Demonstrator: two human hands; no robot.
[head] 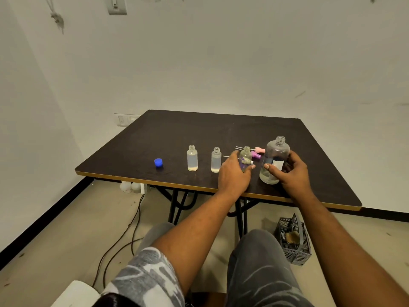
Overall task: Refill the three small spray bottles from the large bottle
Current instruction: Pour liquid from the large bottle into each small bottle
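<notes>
- Centre-left of the frame: I see a blue cap [158,162] lying alone on the dark table [199,129], near its front edge.
- Right of the cap: two small spray bottles stand upright and uncapped, well apart from the hands. The first small bottle [192,158] and the second small bottle [216,160] each show a shallow layer of liquid at the bottom.
- Centre: my view has the left hand [234,173] wrapped around the third small bottle [245,158], fingers and thumb curled on its body. Its open neck shows above the hand; I cannot tell whether its base sits on the table.
- Just behind that bottle: pink spray heads [259,150] lie on the tabletop, their thin tubes pointing left.
- Right of centre: the large bottle [274,160] stands upright and uncapped on the table, a little clear liquid in its base and a white label on its front.
- The right hand [292,173] grips the large bottle from the right, thumb across the lower front.
- Lower right: a grey plastic basket [293,240] sits on the floor beneath the table.
</notes>
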